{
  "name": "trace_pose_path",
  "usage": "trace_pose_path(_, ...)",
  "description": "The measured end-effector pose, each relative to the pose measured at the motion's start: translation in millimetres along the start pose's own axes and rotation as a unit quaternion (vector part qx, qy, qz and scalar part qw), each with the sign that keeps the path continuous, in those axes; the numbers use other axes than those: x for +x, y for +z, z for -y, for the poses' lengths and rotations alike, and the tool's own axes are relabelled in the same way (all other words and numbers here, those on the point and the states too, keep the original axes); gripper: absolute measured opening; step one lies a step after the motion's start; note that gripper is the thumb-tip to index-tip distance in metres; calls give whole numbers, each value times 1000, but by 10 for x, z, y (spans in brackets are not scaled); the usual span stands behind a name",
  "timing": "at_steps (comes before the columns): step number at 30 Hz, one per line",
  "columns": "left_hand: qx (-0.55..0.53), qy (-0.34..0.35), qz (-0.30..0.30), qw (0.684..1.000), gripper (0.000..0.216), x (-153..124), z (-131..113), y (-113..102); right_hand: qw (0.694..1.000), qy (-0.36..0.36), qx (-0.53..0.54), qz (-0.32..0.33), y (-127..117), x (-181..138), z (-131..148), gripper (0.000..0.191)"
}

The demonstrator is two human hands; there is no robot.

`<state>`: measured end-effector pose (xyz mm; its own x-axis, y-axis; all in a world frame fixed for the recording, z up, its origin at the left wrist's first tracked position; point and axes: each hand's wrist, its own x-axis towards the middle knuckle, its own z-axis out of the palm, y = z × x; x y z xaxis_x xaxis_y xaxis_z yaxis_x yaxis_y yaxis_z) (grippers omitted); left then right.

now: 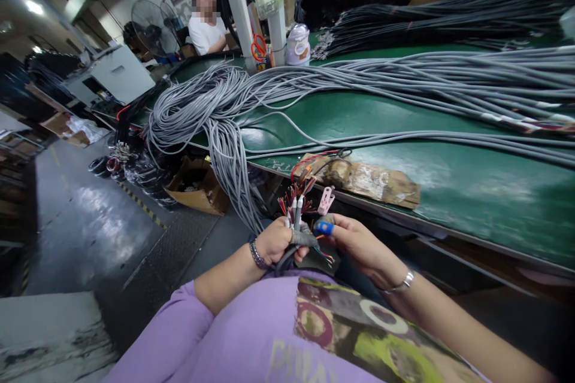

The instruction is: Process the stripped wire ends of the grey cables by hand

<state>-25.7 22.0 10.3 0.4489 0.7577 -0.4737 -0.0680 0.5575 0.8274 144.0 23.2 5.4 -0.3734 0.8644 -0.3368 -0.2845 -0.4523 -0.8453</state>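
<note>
My left hand [275,242] is closed round a bundle of grey cables [297,213], in front of my body and below the bench edge. Their ends stand upward, with many thin red and dark coloured wires [287,198] fanning out. A dark grey band [304,239] crosses the bundle at my fingers; whether it is tape or a finger cover I cannot tell. Close by on the right, my right hand [362,246] pinches thumb against finger, a blue wrap [324,228] on the thumb. What sits between those fingertips is unclear. Loose wire tips [329,259] poke out between both hands.
Long grey cables [386,79] lie over the green bench [453,191], one coil hanging off its left end. A taped cardboard piece [372,182] and a pink clip [326,200] are at the near edge. A cardboard box [197,188] stands below. Another person [206,30] sits beyond.
</note>
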Motion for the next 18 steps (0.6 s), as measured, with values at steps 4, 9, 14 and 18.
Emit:
trace_pose_path(4,-2,0,15,1000,37,-18,-19,-12,994,16,100,-28,-129,105,-78,26)
trace_pose_path(9,-34,-8,32,999,33,24,-17,-42,992,36,123,-15,-236,214,-19,29)
trace_pose_path(14,-73,-15,69,995,31,108,-54,-38,996,-21,87,21,-165,260,47,40)
trace_pose_path(18,-111,-31,92,989,30,152,-102,-14,981,-156,-40,-108,-117,291,27,47)
